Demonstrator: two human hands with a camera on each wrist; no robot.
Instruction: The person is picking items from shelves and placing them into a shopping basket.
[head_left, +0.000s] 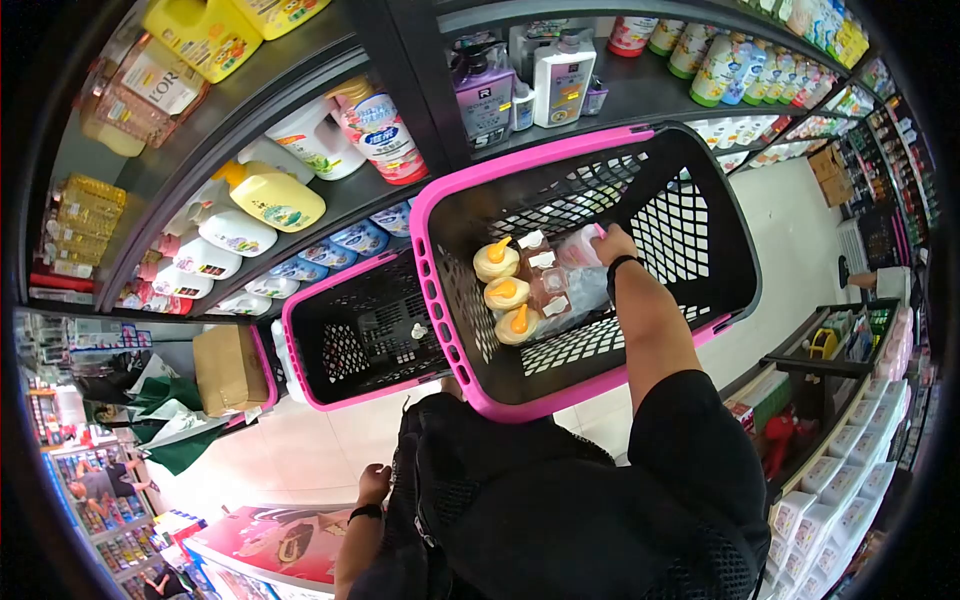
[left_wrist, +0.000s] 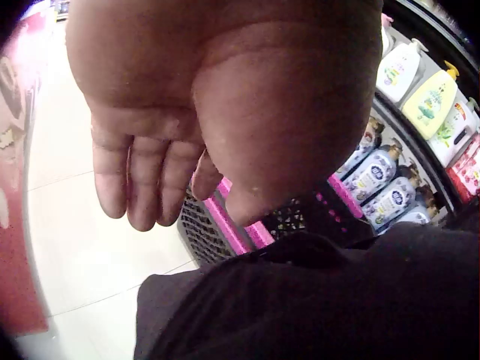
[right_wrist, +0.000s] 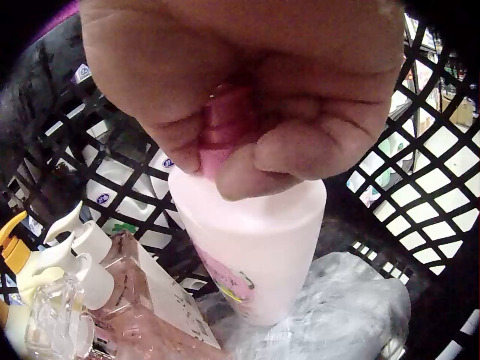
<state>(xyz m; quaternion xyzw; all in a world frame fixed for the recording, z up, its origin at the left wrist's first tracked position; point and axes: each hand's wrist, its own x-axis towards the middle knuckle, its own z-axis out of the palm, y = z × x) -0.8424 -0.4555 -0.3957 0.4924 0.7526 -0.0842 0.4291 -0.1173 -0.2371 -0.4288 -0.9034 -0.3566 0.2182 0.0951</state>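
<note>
My right hand (head_left: 617, 245) reaches into a large black basket with a pink rim (head_left: 424, 290). Its fingers curl round the pink pump neck of a pale pink pump bottle (right_wrist: 247, 247), which stands upright on crumpled clear plastic (right_wrist: 352, 307). Beside that bottle are pinkish see-through bottles (right_wrist: 142, 300) with white pumps. Several cream bottles with orange-yellow pumps (head_left: 497, 260) line the basket's near-left side. Down by my body hangs my left hand (head_left: 374, 484), its fingers relaxed and nothing in them.
A second pink-rimmed black basket (head_left: 345, 405) stands to the left. Shelves of pump bottles (head_left: 275, 195) run along the front and left. A cardboard box (head_left: 228, 368) sits farther left; a red-pink display (head_left: 275, 540) is behind. White packs (head_left: 830, 490) are stacked at right.
</note>
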